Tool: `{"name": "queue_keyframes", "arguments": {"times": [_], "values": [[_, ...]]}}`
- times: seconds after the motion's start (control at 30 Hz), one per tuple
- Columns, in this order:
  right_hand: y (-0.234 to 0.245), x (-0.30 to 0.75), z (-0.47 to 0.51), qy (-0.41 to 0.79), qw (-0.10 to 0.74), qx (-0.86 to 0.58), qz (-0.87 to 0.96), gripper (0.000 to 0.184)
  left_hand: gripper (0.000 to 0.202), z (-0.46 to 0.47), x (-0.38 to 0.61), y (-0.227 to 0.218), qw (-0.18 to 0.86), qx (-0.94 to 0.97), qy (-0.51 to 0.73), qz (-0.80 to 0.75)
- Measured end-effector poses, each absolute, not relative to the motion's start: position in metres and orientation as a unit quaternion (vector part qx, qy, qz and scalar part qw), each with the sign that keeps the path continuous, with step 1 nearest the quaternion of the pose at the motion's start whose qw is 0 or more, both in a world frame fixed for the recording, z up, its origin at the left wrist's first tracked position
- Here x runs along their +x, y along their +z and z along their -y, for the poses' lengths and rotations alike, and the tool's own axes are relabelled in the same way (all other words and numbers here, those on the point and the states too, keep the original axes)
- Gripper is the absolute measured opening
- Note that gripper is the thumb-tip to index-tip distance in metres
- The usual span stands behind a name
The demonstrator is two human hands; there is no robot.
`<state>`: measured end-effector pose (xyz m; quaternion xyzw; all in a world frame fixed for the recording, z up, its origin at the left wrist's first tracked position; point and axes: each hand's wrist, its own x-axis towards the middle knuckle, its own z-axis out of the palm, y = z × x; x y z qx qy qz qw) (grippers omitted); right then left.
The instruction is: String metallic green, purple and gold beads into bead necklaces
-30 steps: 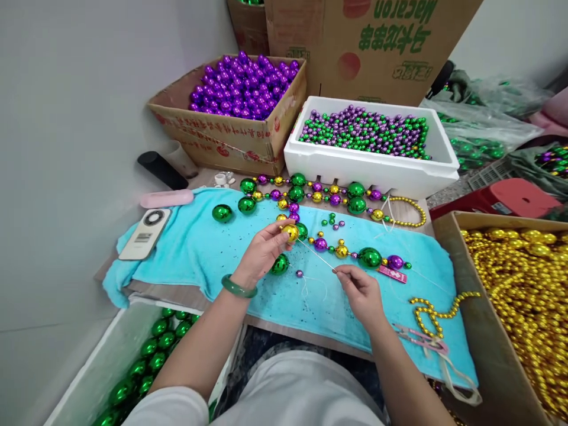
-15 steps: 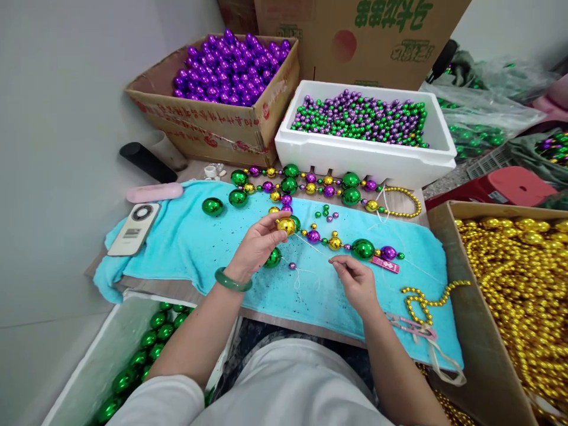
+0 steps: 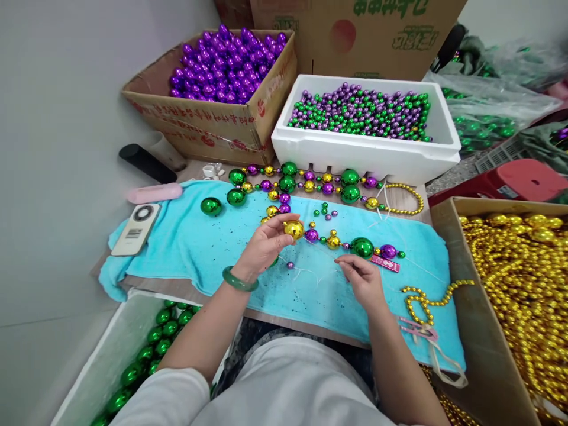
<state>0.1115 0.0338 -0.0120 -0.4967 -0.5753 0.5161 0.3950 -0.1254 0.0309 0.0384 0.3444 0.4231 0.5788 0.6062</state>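
My left hand [image 3: 262, 245], with a green bangle on the wrist, pinches a gold ball bead [image 3: 293, 229] above the turquoise towel [image 3: 186, 242]. The gold ball sits against the end of a partly strung row of beads [image 3: 350, 244] in purple, gold and green lying on the towel. My right hand [image 3: 361, 278] rests low on the towel just below that row, fingers pinched together on a thin thread or needle that is hard to see. A finished bead strand [image 3: 310, 183] lies along the towel's far edge.
A cardboard box of purple balls [image 3: 222, 65] and a white foam box of small green and purple beads [image 3: 359, 112] stand behind. A box of gold bead chains [image 3: 523, 284] is at right, a bin of green balls [image 3: 146, 355] at lower left. Pink scissors [image 3: 417, 328], a phone [image 3: 135, 228].
My left hand has slid the gold ball right, up against the strung row. My right hand has drawn back slightly; the needle seen a second ago no longer shows.
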Motion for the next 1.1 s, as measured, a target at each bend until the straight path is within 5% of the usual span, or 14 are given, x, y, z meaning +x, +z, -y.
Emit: {"name": "queue_keyframes", "arguments": {"times": [0.17,0.27,0.5,0.63,0.93,1.1], "values": [[-0.010,0.109,-0.035,0.525,0.400,-0.495,0.565,0.023,0.041,-0.027,-0.119,0.035,0.596,0.394,0.555,-0.426],[-0.010,0.104,-0.033,0.562,0.406,-0.480,0.537,0.023,0.049,-0.034,-0.124,0.037,0.603,0.502,0.441,-0.436],[-0.012,0.103,-0.034,0.584,0.445,-0.491,0.468,0.024,0.024,-0.104,-0.124,0.030,0.225,0.723,0.198,-0.623],[-0.012,0.108,-0.036,0.577,0.459,-0.485,0.469,0.023,0.021,-0.138,-0.094,0.013,0.184,0.728,0.088,-0.655],[-0.012,0.123,-0.039,0.541,0.490,-0.496,0.470,0.022,0.024,-0.144,-0.092,0.019,0.261,0.650,0.195,-0.686],[0.000,0.114,-0.040,0.529,0.497,-0.496,0.476,0.020,0.021,-0.112,-0.117,0.048,0.627,0.313,0.533,-0.475]]}}
